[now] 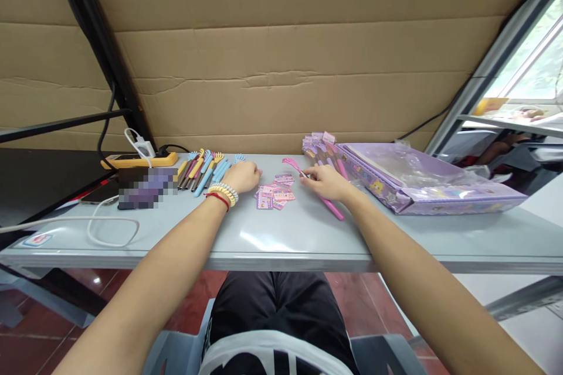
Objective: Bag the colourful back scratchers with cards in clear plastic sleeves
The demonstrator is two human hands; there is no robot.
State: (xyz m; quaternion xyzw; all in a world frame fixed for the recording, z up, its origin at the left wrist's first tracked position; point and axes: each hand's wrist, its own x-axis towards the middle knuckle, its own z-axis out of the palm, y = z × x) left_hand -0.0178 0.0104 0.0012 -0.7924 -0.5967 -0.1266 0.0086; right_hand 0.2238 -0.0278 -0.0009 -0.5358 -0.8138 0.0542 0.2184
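Forward, downward head-worn view

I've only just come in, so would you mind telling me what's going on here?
A seated person's right hand holds a pink claw-ended stick over the grey table. The left hand is curled beside a row of blue and yellow sticks; whether it holds anything is hidden. Small pink cards lie loosely piled between the hands. A purple box with clear plastic sits to the right.
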